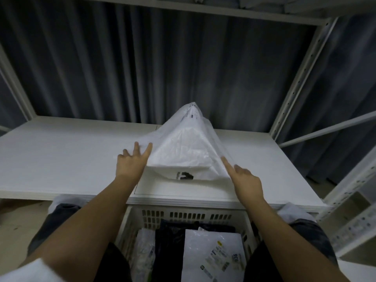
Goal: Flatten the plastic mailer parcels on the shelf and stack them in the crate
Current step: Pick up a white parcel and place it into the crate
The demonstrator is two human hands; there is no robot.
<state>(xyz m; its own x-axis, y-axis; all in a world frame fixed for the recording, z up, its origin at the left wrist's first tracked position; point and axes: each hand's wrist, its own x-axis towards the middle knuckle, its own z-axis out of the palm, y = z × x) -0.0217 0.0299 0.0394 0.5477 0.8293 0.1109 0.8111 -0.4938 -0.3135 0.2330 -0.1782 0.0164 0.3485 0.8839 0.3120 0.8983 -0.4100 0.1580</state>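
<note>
Your left hand (131,163), fingers straight and spread, presses the white mailer (184,147) at its 9 o'clock edge. Your right hand (245,177) touches its 3 o'clock edge with fingers extended. The mailer lies on the shelf (67,157); the crate (183,215) sits at 6 o'clock, holding parcels (213,255).

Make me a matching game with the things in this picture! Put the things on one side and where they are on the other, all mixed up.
Things:
1. white mailer
2. crate
3. labelled parcel
4. left hand

Places:
A. inside the crate
B. on the shelf, between both hands
C. at the mailer's left edge
D. below the shelf's front edge

Pairs: 1-B, 2-D, 3-A, 4-C
</note>
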